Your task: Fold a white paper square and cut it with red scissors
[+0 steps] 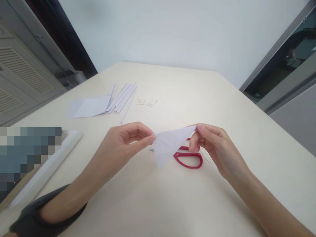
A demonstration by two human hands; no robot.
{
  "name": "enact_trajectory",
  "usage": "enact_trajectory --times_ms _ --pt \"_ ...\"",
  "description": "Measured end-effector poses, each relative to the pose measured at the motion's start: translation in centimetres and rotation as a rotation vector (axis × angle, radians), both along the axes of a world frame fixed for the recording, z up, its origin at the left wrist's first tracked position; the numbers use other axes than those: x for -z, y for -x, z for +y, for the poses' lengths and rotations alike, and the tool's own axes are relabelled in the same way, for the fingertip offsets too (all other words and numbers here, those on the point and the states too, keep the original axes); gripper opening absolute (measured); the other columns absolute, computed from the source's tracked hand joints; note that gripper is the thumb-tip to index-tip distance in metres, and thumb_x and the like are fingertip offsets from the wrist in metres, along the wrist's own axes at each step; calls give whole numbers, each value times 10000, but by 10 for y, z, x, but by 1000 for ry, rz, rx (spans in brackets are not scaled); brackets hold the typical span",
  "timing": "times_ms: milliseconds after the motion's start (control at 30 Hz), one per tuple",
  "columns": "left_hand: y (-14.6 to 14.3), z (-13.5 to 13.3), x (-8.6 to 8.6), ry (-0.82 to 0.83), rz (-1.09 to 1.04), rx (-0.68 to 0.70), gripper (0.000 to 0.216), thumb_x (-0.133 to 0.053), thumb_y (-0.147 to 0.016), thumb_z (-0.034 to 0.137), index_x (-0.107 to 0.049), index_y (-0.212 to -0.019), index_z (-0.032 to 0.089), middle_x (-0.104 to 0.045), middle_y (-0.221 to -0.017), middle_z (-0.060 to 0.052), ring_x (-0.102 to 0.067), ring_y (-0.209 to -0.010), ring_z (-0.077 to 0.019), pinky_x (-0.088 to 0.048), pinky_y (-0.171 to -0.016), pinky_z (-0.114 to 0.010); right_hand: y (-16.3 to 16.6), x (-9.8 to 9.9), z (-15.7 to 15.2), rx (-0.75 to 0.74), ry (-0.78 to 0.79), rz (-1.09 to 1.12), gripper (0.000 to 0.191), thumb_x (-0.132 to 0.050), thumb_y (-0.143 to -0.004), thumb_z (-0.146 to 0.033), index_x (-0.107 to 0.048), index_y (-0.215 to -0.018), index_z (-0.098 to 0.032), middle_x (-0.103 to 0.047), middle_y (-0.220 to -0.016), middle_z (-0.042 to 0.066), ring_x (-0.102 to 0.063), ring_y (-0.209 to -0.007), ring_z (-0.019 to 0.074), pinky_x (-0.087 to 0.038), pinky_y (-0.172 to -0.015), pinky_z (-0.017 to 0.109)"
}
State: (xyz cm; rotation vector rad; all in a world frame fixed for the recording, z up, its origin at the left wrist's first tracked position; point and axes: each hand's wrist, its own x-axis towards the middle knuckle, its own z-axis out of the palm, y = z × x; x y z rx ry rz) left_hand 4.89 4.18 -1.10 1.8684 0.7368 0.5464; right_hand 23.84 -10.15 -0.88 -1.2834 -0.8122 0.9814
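Dark sleeve (31, 212), hands (122, 140) (216, 140) pinching white paper triangle (168, 143)

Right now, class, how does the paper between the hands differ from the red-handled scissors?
The paper is white, while the scissors have red handles. The paper is held up between the left hand and right hand; the scissors lie on the table. The paper looks triangular, whereas the scissors' handles curve into loops. Both are in front of the person.
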Motion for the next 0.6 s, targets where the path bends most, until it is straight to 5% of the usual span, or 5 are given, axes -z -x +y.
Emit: enact_trajectory --times_ms 133,300,400,600 --pt "0 -4 -1 -93 11 -47 49 -685 -833 301 -678 -789 280 -692 -787 73 -609 -720 -107 -441 -650 -185 -5 0 0 -66 -35 94 350 -446 -998 -357 -733 -970 -159 -715 -683 34 -617 -623 130 -478 -645 238" --pt "1 -8 -4 -128 -51 -89 46 -684 -842 290 -673 -798 290 -576 -589 82 -511 -565 -88 -397 -560 -190 -4 1 -1 -63 -21 54 337 -489 -984 -355 -750 -897 -160 -763 -806 51 -691 -750 125 -508 -680 172" --pt "0 -7 -3 12 -118 -44 33 -667 -859 302 -672 -830 287 -597 -547 75 -536 -550 -103 -429 -571 -198 0 -1 0 -5 -10 -22 217 -608 -928 -340 -752 -852 -197 -759 -756 1 -678 -695 80 -500 -643 121" --pt "-5 -2 2 307 -201 -23 100 -627 -882 335 -653 -890 238 -699 -899 5 -640 -902 -169 -496 -703 -212 10 -5 2 14 -24 -183 156 -628 -905 -158 -749 -849 -240 -744 -765 -39 -705 -739 68 -518 -652 100"
